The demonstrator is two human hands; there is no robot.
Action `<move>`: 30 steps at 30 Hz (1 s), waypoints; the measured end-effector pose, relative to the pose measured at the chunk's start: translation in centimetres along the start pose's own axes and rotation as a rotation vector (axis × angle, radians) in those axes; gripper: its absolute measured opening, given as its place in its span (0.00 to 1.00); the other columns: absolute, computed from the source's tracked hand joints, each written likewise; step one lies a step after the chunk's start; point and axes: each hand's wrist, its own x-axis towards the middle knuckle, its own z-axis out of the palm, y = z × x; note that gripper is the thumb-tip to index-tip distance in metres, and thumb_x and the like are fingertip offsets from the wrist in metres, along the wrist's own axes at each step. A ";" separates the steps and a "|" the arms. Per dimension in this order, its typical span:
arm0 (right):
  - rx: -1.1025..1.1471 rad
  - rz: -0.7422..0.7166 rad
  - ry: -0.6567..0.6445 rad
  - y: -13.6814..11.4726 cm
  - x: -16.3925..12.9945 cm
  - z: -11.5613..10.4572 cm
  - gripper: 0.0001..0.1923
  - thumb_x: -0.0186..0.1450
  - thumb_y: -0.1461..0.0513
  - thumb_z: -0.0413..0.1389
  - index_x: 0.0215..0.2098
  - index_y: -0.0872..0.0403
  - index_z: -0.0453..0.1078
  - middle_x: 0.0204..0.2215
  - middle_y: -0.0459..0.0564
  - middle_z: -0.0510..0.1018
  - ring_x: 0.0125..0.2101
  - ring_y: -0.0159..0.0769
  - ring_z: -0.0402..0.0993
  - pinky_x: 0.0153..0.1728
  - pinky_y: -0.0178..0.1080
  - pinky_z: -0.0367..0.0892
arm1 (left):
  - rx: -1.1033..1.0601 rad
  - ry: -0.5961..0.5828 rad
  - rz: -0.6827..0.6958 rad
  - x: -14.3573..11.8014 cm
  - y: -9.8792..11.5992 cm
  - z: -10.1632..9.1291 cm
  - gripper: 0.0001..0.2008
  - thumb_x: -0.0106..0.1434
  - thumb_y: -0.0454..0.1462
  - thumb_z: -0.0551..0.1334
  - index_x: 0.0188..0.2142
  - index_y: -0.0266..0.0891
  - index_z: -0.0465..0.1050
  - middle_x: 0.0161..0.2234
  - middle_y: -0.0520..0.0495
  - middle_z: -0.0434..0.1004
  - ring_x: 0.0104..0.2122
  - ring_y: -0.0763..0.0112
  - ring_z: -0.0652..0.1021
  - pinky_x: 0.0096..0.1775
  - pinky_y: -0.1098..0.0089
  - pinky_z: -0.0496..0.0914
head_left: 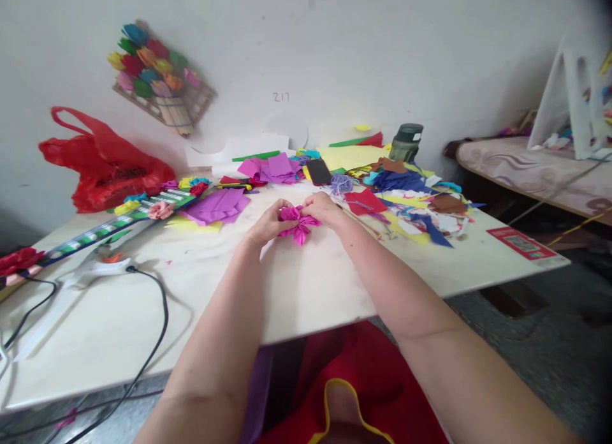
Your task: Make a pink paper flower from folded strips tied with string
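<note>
From the head camera we see our left hand (268,222) and right hand (321,208) both pinched on a pink paper flower (296,222) near the middle of the tabletop (296,284). Its long axis runs left to right, loose petals pointing toward the near edge.

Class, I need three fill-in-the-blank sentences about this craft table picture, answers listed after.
Both hands, left hand and right hand, hold a ____ crepe-paper flower.
The crumpled plastic bag at the table's far left is ____.
The black phone lies ____ on the white table.

Missing words: pink; red; flat
</note>
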 end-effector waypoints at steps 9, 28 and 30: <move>0.110 0.062 -0.038 0.2 0.0 -0.2 0.04 0.45 0.66 0.59 0.17 0.60 0.69 0.11 0.41 0.63 0.15 0.23 0.57 0.19 0.30 0.54 | 0.042 0.017 -0.072 0.1 -0.3 -0.1 0.17 0.44 0.39 0.68 0.30 0.35 0.64 0.22 0.54 0.67 0.20 0.79 0.67 0.24 0.75 0.60; 0.423 0.195 -0.221 0.3 -0.4 -0.3 0.08 0.44 0.68 0.64 0.19 0.60 0.68 0.11 0.41 0.68 0.13 0.22 0.59 0.16 0.29 0.56 | 0.002 -0.021 -0.059 0.0 -0.3 -0.2 0.15 0.42 0.38 0.69 0.27 0.34 0.69 0.19 0.54 0.68 0.18 0.80 0.66 0.22 0.77 0.59; 0.431 0.187 -0.284 0.3 -0.5 -0.6 0.07 0.45 0.69 0.63 0.21 0.60 0.69 0.11 0.41 0.69 0.13 0.22 0.59 0.16 0.29 0.57 | -0.001 -0.030 -0.077 0.0 -0.4 -0.2 0.15 0.41 0.38 0.70 0.27 0.34 0.70 0.19 0.53 0.69 0.18 0.80 0.67 0.22 0.76 0.60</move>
